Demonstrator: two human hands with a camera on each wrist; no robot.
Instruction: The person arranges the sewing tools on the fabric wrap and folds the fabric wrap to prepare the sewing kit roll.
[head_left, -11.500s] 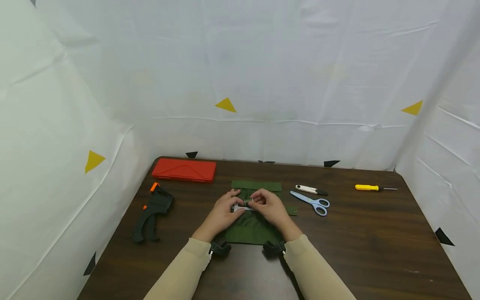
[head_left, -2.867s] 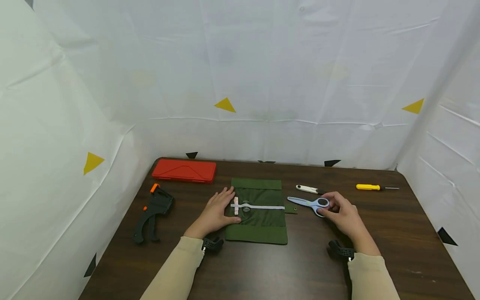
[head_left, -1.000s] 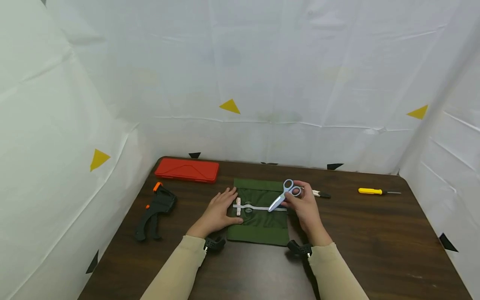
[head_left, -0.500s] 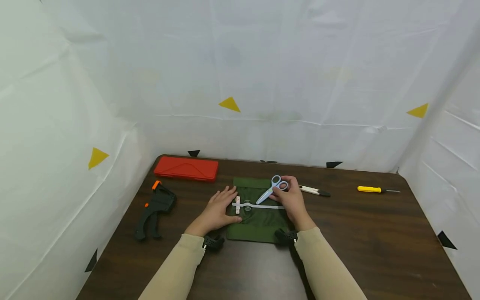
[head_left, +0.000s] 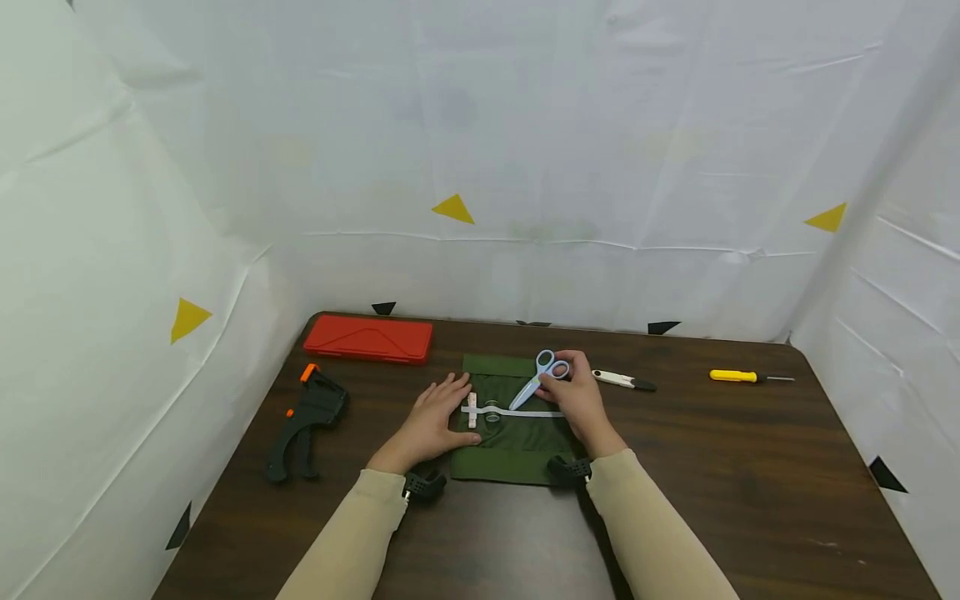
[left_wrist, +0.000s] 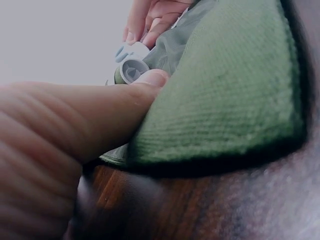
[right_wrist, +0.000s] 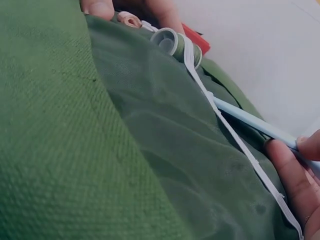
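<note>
A green fabric roll-up pouch (head_left: 517,468) lies unrolled, with a white elastic band (head_left: 536,414) across its middle. My left hand (head_left: 426,427) rests on its left edge, fingers spread, thumb on the fabric. Beside that hand a small pale pinkish roll (head_left: 472,411) and a green thread spool (right_wrist: 167,42) sit under the band. Between thumb and fingers, my right hand (head_left: 581,402) pinches light-blue scissors (head_left: 530,390) near the handle loops. Their blades are together and slanted, the tip meeting the band right of the spool; whether it passes under is unclear.
Right of the pouch lies a white tool with a dark end (head_left: 622,380); farther right, a yellow screwdriver (head_left: 735,376). A red case (head_left: 367,338) is at the back left, a black clamp with orange tips (head_left: 315,412) in front of it. White sheeting (head_left: 525,167) surrounds the brown table.
My right hand picked the scissors up from the table right of the pouch and carried them left over it, tip down to the band. My left hand stays on the pouch edge.
</note>
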